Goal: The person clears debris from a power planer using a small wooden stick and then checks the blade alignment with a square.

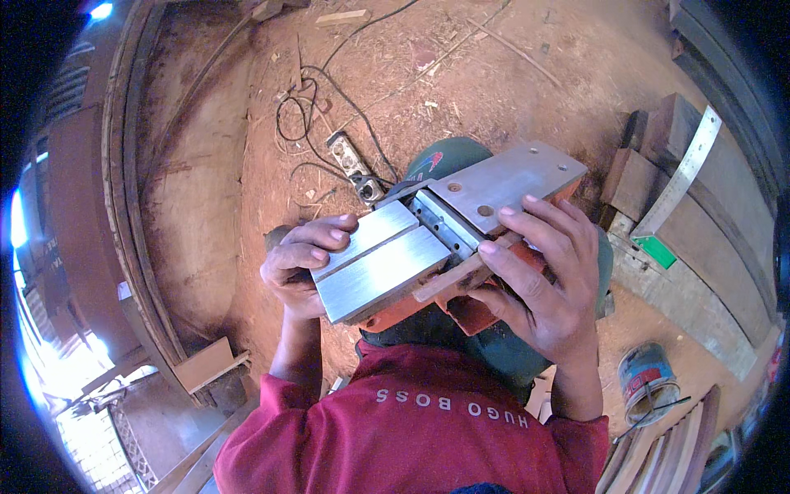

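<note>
An electric planer [378,276] with an orange-red body is held up in front of my chest, its metal sole turned upward. Between the front and rear sole plates the cutter drum [447,225] shows in its slot. My left hand [298,262] is closed round the left end, fingertips resting over the edge of the grooved plate. On the other side my right hand [550,284] grips the body, with fingertips by the drum slot and along the longer plate. The palm sides of both grips are hidden. Dark green cloth [457,152] shows behind the planer.
A white power strip [350,160] with tangled black cables lies on the dirt floor beyond the planer. To the right, a metal square with a green handle [656,250] rests on timber beams [699,239]. A bucket [648,385] and stacked boards [658,453] are lower right. Planks [132,206] stand left.
</note>
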A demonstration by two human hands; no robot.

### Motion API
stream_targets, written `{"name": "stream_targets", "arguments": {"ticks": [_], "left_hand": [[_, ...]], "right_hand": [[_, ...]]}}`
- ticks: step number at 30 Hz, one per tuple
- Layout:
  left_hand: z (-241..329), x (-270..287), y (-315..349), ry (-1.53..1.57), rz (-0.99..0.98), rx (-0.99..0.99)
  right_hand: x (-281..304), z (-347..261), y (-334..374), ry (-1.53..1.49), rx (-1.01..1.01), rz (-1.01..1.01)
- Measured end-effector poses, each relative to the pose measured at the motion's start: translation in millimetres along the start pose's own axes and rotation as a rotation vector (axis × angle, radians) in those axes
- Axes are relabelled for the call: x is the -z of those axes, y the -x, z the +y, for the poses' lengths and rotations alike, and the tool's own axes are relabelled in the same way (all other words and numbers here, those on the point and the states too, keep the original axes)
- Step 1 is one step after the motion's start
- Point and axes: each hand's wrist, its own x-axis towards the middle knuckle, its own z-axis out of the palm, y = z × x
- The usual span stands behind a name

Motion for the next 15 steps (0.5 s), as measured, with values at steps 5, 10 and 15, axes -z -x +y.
{"name": "stream_targets", "arguments": {"ticks": [5,10,15], "left_hand": [[-1,-1,0,-0.005,-0.003,0.017],[0,-1,1,0.017,0.001,0.024],[0,4,14,-0.013,-0.019,0.059]], "right_hand": [[-3,2,0,0.009,0.006,0.011],[-6,-3,3,-0.003,-0.049,0.024],[-7,-5,6,0.040,-0.014,0.028]]}}
